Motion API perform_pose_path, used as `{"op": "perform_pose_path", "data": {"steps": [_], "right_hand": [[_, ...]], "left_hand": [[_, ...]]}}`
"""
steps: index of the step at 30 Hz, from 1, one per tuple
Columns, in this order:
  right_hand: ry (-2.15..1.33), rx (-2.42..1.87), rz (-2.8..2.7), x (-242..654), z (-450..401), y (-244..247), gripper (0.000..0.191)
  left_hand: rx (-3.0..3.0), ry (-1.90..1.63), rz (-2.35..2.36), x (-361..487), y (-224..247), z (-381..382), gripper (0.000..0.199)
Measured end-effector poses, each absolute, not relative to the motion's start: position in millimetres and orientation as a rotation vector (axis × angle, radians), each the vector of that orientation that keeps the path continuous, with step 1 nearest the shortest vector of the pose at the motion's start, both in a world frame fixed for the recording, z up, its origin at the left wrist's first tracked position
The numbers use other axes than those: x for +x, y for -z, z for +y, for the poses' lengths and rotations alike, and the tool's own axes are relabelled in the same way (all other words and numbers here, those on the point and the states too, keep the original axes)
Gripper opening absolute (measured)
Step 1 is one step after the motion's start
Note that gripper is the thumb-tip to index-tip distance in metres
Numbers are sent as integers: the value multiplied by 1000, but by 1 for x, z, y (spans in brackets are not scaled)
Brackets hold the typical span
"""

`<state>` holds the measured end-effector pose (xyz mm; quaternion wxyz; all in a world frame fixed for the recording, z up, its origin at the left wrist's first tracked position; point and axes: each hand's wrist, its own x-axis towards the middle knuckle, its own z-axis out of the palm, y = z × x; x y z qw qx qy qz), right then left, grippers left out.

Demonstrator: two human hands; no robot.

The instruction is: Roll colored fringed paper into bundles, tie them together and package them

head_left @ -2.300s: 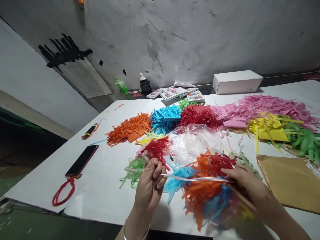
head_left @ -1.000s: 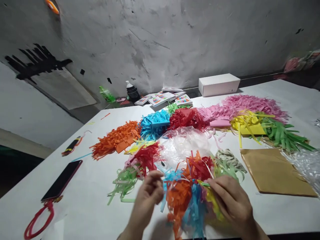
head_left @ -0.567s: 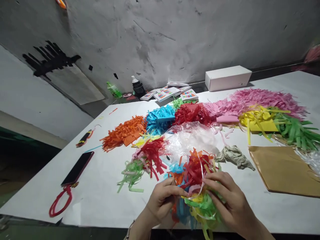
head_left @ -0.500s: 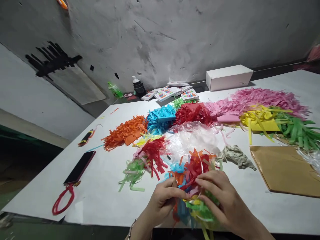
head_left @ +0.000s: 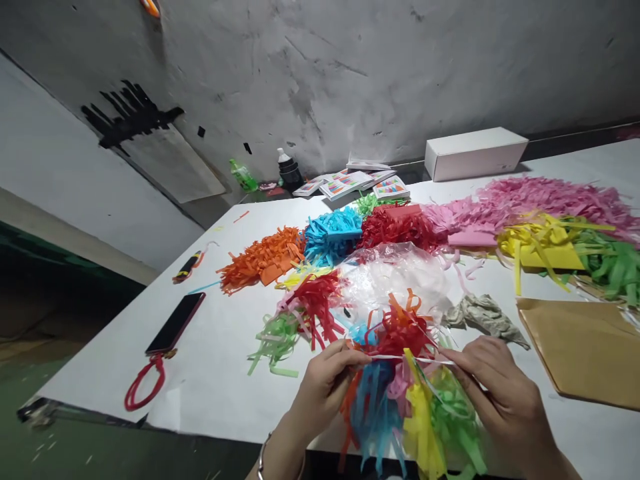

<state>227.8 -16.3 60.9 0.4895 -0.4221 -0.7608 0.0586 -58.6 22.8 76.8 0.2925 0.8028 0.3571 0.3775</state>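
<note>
A thin white string (head_left: 404,359) runs level between my two hands near the front edge of the table. My left hand (head_left: 327,377) pinches one end, and my right hand (head_left: 497,387) grips the other. Strips of fringed tissue paper hang over the string: blue (head_left: 375,400), yellow (head_left: 421,417) and green (head_left: 455,417) drop below it. A bunch of red fringe (head_left: 400,333) with some orange lies just behind it. Close beyond is a crumpled clear plastic bag (head_left: 395,277). Another red tissue tassel (head_left: 317,300), with pink and green strips, lies left of the bag.
Fringed paper in orange (head_left: 263,260), blue (head_left: 333,237), red (head_left: 400,230) and pink (head_left: 550,200) spans the back. A brown envelope (head_left: 580,350) and crumpled grey cloth (head_left: 487,319) lie right, a phone (head_left: 176,323) left. A white box (head_left: 475,155) stands against the wall.
My hands have moved apart, drawing the white string straight between them. The blue, yellow and green strips now hang spread below it. The view has shifted slightly left.
</note>
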Motion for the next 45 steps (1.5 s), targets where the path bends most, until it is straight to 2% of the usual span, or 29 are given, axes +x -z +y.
{"op": "perform_pose_path", "data": {"steps": [5,9,10,12,14,18,21,26,31,35,36,38,39,42,45], "right_hand": [[-118,-1043,-1834,233,-21,-62,36],[-211,-934,-1849,220,-24,-66,41],[-243,-908,-1837,217,-24,-67,43],[-291,-897,-1799,214,-24,-67,43],[-291,-960,-1742,214,-25,-68,41],[-325,-1065,-1626,221,-30,-68,35],[-373,-1112,-1610,230,-34,-68,30],[-266,-1267,-1849,272,-29,-62,15],[-160,-1462,-1940,298,-24,-66,28],[-137,-1279,-2018,248,-25,-80,52],[-151,-1178,-2082,233,-23,-81,47],[-166,-1045,-2150,210,-19,-80,23],[-164,-1025,-2160,205,-16,-78,19],[-118,-1061,-2138,225,-11,-66,15],[19,-1122,-2128,283,-10,-51,16]], "left_hand": [[2050,-889,1093,-42,-76,23,16],[1873,-686,1042,-11,-73,22,47],[1824,-627,988,-4,-73,21,46],[1732,-540,901,8,-74,21,28],[1690,-499,879,15,-75,21,19],[1728,-480,911,14,-76,18,15],[1725,-497,943,8,-79,17,16],[1742,-586,958,-8,-82,19,26],[1945,-591,1024,-10,-82,18,26],[2072,-584,961,0,-82,14,24],[2105,-589,950,2,-82,14,25],[2166,-600,961,1,-84,16,25],[2191,-607,978,-2,-86,18,26],[2205,-594,1052,-16,-88,25,29],[2147,-604,1131,-32,-87,30,33]]}}
